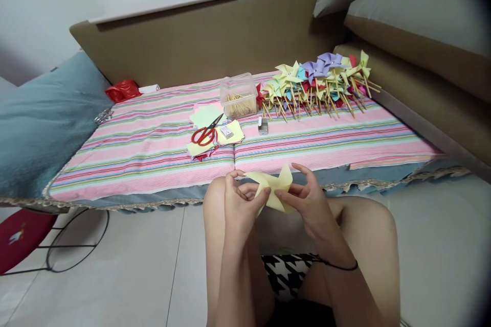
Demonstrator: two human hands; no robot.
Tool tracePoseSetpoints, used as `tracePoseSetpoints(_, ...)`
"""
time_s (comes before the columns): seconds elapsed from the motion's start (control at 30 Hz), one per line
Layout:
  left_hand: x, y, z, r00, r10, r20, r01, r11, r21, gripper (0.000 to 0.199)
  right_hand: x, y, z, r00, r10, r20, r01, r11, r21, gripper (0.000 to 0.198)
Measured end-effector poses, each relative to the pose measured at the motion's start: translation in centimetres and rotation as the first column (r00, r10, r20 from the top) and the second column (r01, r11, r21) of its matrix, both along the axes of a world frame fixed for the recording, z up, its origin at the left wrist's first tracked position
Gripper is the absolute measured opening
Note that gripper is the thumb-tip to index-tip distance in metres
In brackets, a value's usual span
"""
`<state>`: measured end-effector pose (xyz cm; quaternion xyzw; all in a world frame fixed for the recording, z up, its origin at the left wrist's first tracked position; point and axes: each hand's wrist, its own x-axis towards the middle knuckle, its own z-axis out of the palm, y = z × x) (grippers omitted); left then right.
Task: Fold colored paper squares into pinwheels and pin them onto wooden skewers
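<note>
Above my knees, both hands pinch a pale yellow paper pinwheel (276,184) with folded blades. My left hand (243,196) presses its thumb near the centre from the left. On the other side, my right hand (305,196) grips the paper between thumb and fingers, its index finger raised. Whether a pin is at the centre cannot be made out. Ahead on the striped cloth lie red-handled scissors (207,133) on stacks of coloured paper (233,134). A small box (227,132) rests on the yellow sheets, and an opened small box (263,126) stands to the right.
A clear plastic box (240,94) holds many thin wooden sticks. Right of it lies a pile of coloured pinwheels (318,82) on sticks. A red plastic bag (123,91) and a white roll (149,89) sit at the far left. A red stool (25,237) stands on the floor.
</note>
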<state>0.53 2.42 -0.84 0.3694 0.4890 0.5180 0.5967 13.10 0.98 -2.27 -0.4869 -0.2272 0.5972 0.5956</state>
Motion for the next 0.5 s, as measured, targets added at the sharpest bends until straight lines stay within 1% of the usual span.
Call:
tracePoseSetpoints(0.13, -0.3, 0.0, 0.1, 1.0, -0.019, 0.01, 0.019, 1.0, -0.005, 0.057, -0.3, 0.0, 0.0, 0.999, -0.028, 0.018, 0.028, 1.0, 0.01, 0.095)
tracePoseSetpoints(0.2, -0.5, 0.1, 0.1, 0.999, -0.051, 0.004, 0.051, 0.999, -0.002, 0.057, -0.4, 0.1, -0.2, 0.999, -0.023, 0.025, 0.023, 1.0, 0.007, 0.093)
tracePoseSetpoints(0.33, -0.9, 0.3, 0.0, 0.992, -0.109, -0.063, 0.11, 0.994, 0.006, 0.055, -0.5, 0.4, -0.4, 1.0, -0.002, 0.026, 0.002, 1.0, -0.003, 0.093)
tracePoseSetpoints(0.4, -1.0, 0.5, -0.1, 0.992, -0.098, -0.079, 0.098, 0.995, -0.007, 0.055, -0.7, 0.6, -0.4, 1.0, 0.01, 0.022, -0.01, 1.0, -0.011, 0.093)
tracePoseSetpoints(0.5, -1.0, 1.0, -0.6, 0.998, -0.04, -0.055, 0.039, 0.999, -0.031, 0.057, -0.5, 1.1, -0.4, 0.999, 0.017, 0.034, -0.017, 1.0, -0.023, 0.088)
